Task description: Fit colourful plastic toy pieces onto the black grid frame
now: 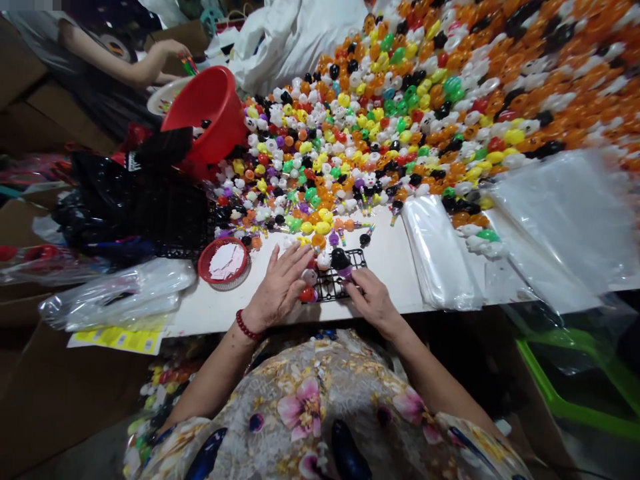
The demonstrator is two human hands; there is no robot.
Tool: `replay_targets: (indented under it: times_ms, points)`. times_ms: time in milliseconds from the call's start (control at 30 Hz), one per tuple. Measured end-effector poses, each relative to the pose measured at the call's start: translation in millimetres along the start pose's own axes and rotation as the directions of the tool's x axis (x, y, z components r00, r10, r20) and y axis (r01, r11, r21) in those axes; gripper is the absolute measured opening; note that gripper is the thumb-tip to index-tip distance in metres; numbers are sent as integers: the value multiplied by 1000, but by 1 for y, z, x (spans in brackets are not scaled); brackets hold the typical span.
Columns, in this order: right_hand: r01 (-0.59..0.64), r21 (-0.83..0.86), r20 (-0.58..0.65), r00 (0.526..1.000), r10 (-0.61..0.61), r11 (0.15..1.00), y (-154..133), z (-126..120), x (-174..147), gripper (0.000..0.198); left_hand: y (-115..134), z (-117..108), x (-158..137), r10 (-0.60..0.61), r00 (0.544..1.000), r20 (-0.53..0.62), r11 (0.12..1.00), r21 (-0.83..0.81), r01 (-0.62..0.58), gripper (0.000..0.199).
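Head view looks down on a white table [390, 267] that we share with a huge heap of small toy heads [400, 113] in orange, white, black, yellow and green, spreading from the far right corner to just beyond our hands. At the far left a red bucket [210, 110] lies tipped against the heap, with a black mesh crate [165, 220] below it and another person's hand [173, 48] busy further back. Stacks of clear plastic bags [440, 257] lie to our right, well apart from the work.

Closer in, a small red basket [223, 262] of white slips sits just beside our left hand [280, 287]. Between both hands lies the black grid tray [340, 283], near the table's front edge.

Our left hand rests flat with fingers spread, fingertips touching a white piece and a red piece [307, 294] at the tray's left edge. Our right hand [373, 300] has thumb and forefinger pinched on a black toy head [341, 260] with a purple stem, held at the tray.

To do this well, we judge it best to steady the tray with the left hand, keep the stem upright, find an open cell before pressing, and fill in order so no slot is skipped.
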State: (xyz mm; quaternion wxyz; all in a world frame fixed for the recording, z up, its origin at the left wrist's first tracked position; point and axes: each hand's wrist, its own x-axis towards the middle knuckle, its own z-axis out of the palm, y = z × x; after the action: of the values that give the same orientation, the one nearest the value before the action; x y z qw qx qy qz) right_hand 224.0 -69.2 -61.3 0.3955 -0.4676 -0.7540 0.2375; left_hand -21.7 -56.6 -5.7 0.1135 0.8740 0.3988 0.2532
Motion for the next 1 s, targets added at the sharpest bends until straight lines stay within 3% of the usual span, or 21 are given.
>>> replay_targets:
  times_ms: [167, 300, 567, 700, 867, 1000]
  points:
    - [40, -134, 27, 999, -36, 990, -12, -49, -17, 29, 11, -12, -6, 22, 982, -188, 996, 91, -4, 46]
    - [89, -173, 86, 993, -75, 981, -27, -63, -20, 20, 29, -13, -9, 79, 984, -162, 989, 135, -57, 40]
    - [166, -233, 152, 979, -133, 958, -40, -24, 10, 17, 41, -5, 2, 141, 982, -126, 972, 205, -114, 25]
    - [173, -208, 200, 971, -132, 963, -35, -4, 24, 11, 33, -5, 9, 97, 991, -96, 980, 181, -78, 19]
    - [165, -228, 229, 967, -112, 960, -28, 14, 33, 14, 24, 0, 16, 11, 999, -38, 993, 114, -7, 27]
    - [172, -195, 219, 967, -128, 966, -25, 28, 30, 17, 21, 7, 20, 27, 998, -57, 996, 85, -23, 25]
